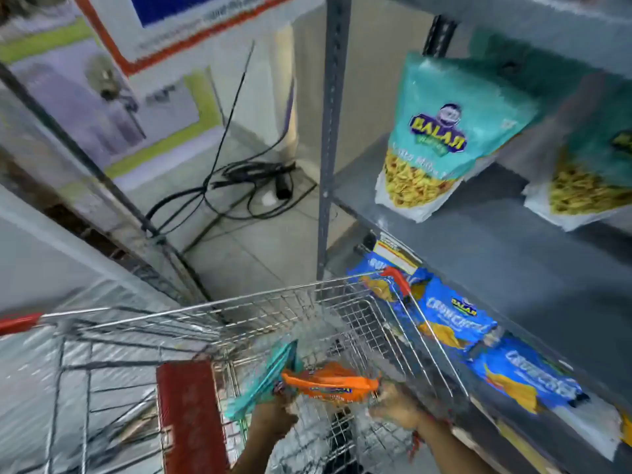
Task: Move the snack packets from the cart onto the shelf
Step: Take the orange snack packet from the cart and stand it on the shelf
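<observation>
Both of my hands are down inside the wire cart (239, 313). My left hand (273, 417) grips a teal snack packet (270, 381) by its lower edge. My right hand (396, 407) holds the right end of an orange snack packet (330, 383), which lies across the basket between the two hands. On the grey metal shelf (506, 254) to the right stand two teal packets (441, 138), the second (595, 172) at the frame edge. Blue crisp packets (455, 316) lie on the lower shelf level beside the cart.
The shelf's grey upright post (333, 131) rises just beyond the cart's far right corner. Black cables (239, 186) lie coiled on the tiled floor behind it. A red child-seat flap (189, 415) and red handle end (18, 323) belong to the cart. A glass door stands at the left.
</observation>
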Demonstrator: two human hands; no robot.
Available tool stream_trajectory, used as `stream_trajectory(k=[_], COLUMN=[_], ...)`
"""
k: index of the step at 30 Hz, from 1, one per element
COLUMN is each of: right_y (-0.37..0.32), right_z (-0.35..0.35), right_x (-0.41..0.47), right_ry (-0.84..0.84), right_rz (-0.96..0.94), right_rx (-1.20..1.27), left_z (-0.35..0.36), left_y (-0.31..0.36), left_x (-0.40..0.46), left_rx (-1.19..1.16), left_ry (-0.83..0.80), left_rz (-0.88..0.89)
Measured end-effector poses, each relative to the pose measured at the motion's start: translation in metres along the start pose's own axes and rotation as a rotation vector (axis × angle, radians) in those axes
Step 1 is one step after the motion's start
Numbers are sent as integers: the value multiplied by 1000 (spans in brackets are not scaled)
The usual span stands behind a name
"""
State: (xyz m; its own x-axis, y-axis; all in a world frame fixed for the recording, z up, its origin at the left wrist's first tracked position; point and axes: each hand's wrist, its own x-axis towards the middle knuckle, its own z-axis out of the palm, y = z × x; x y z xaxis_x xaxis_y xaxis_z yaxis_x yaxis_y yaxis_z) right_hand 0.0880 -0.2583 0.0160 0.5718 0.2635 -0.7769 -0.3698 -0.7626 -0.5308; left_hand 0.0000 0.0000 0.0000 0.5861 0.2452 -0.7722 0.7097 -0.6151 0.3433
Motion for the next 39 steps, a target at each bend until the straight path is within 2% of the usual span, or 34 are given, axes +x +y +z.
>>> stream_trajectory(k=[2,5,9,13,16,19,24,32,37,39], right_y=[5,6,7,-20,-23,-16,-49,-101,-125,-135], right_z=[2,5,3,-9,-15,-18,-32,-93,-139,-153], right_x=[19,33,39,15,4,-18,-96,-253,-347,-386], right_ry=[-26,26,100,178,263,337,441,790,1023,1102], right_rz=[-85,-75,-51,-129,-116,-173,-253,-498,-623,-665], right_rx=[87,175,324,522,477,384,425,406,399,406], left_z=[14,26,21,19,12,1,-35,-129,-177,-190], left_y=[-5,0,25,36,46,53,82,186,264,291], left_x=[21,32,27,23,10,-12,-58,-152,-236,-273], left_rx=[-192,-450,-494,-508,-500,-617,-671,-638,-598,-590], left_ry=[79,176,252,323,352,296,322,268,223,226], left_rz=[-63,-134,-177,-91,18,125,420,984,1252,1308])
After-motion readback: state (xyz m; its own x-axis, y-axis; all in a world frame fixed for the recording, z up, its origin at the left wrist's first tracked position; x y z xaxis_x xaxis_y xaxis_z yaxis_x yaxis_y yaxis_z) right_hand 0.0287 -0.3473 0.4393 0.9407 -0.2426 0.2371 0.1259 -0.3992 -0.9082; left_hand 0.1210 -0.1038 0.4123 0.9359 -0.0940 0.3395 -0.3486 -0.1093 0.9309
